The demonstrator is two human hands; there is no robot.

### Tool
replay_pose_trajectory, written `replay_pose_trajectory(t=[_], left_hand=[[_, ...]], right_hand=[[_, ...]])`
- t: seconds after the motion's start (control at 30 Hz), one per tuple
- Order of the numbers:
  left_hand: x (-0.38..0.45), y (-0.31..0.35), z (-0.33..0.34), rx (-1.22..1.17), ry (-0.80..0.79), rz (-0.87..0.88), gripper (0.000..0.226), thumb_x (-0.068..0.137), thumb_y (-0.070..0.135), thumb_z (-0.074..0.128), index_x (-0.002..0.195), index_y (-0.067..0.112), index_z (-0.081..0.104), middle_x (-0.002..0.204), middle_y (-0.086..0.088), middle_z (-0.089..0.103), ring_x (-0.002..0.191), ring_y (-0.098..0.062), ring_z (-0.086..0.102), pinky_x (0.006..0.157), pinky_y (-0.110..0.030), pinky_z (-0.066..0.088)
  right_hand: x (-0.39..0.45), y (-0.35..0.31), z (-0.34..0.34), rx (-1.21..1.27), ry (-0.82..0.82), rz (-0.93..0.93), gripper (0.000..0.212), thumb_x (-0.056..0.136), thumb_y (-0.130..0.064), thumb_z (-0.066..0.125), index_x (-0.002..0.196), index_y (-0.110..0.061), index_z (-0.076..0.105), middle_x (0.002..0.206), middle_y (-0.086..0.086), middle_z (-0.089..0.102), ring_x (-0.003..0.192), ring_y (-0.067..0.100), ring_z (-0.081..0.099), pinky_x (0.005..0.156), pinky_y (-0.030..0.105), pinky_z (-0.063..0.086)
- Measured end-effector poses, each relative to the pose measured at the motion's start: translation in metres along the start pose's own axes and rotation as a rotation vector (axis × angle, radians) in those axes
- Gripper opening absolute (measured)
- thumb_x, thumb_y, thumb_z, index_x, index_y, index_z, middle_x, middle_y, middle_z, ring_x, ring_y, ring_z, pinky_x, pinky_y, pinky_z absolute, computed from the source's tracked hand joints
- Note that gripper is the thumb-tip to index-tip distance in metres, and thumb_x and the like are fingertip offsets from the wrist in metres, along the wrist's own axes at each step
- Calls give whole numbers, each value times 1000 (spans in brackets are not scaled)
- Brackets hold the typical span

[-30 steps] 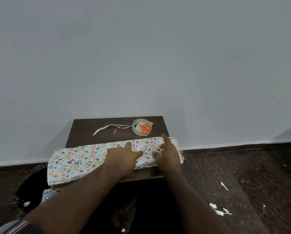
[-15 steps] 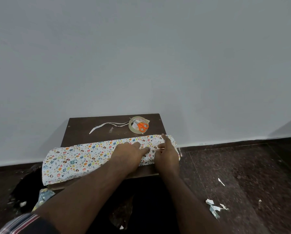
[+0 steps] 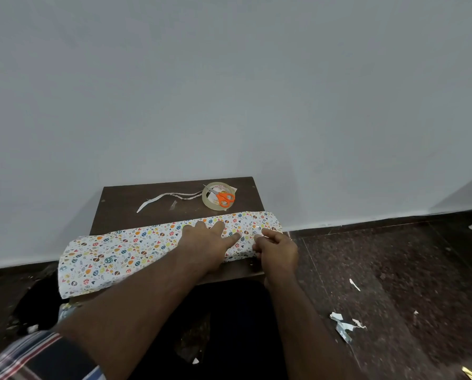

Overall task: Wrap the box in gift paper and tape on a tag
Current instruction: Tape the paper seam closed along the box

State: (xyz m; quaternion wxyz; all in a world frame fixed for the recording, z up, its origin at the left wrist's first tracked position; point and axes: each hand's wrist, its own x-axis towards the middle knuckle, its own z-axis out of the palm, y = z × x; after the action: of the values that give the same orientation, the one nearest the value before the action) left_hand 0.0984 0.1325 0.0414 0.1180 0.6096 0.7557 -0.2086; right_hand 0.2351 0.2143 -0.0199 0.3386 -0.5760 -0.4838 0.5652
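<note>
1. Pictured: gift paper (image 3: pixel 136 252), white with small coloured eggs and hearts, laid over a long shape on a small dark table (image 3: pixel 125 207) set against a pale wall; box itself not visible, presumably under the paper.
2. Left hand (image 3: pixel 206 242) spread flat on top of the paper near its right end, fingers straight and pressing down, apparently to keep the fold from springing open.
3. Right hand (image 3: pixel 277 249) at the right end of the wrapped shape, fingers curled and seemingly pinching something small at the paper's seam; possibly a bit of clear tape, too small to tell.
4. Paper overhanging the table at the left, its far corner loose and unfolded; ends of the parcel judged not yet closed.
5. Roll of clear tape (image 3: pixel 218 195) parked at the back of the table, orange-handled scissors (image 3: pixel 223 197) resting across it, both within easy reach behind the parcel.
6. Thin strip of cut paper (image 3: pixel 158 200) lying to the left of the tape roll.
7. Paper scraps (image 3: pixel 344 326) scattered on the dark stone floor to the right.
8. No tag identifiable anywhere in view; tagging step judged still ahead.
</note>
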Motion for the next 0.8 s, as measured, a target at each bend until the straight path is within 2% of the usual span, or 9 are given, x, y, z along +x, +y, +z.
replay_pose_trajectory(t=[0.07, 0.2, 0.3, 0.57, 0.7, 0.8], left_hand=[[2, 4, -2, -9, -25, -3, 71, 105, 37, 47, 158, 52, 3, 164, -11, 19, 138, -42, 36, 100, -52, 42], [3, 3, -1, -12, -22, -2, 68, 106, 38, 45, 157, 54, 4, 165, -11, 18, 139, -42, 36, 100, -52, 42], [4, 3, 2, 2, -14, 3, 67, 106, 39, 45, 157, 54, 4, 165, -11, 18, 137, -42, 38, 98, -51, 44], [10, 12, 1, 16, -36, -26, 92, 95, 43, 65, 157, 54, -3, 157, -11, 25, 129, -40, 44, 95, -50, 50], [14, 9, -2, -30, -36, -8, 91, 95, 40, 66, 156, 57, 0, 155, -11, 28, 128, -40, 46, 92, -49, 52], [21, 7, -5, -8, -90, -4, 97, 86, 62, 69, 153, 61, -1, 156, -10, 26, 128, -40, 47, 82, -45, 52]], right_hand=[[0, -1, 0, 36, -20, 31, 19, 86, -9, 76, 105, -14, 75, 69, 3, 75, 72, 19, 73, 76, 40, 63], [-2, -7, -2, 92, -31, 95, 8, 89, -2, 72, 95, -8, 73, 78, 10, 75, 69, 18, 70, 60, 28, 57], [-2, -10, -2, 106, -38, 125, 7, 90, 0, 69, 92, -7, 72, 84, 13, 74, 70, 19, 68, 54, 26, 52], [-1, -13, -2, 89, -42, 125, 10, 97, -4, 61, 93, -11, 66, 84, 8, 68, 68, 16, 63, 49, 26, 46], [-1, -14, -3, 81, -33, 91, 9, 98, -5, 59, 95, -11, 65, 85, 8, 67, 67, 16, 60, 49, 26, 45], [-1, -17, -2, 86, -24, 82, 8, 99, -6, 60, 97, -11, 65, 87, 8, 67, 66, 15, 60, 51, 27, 46]])
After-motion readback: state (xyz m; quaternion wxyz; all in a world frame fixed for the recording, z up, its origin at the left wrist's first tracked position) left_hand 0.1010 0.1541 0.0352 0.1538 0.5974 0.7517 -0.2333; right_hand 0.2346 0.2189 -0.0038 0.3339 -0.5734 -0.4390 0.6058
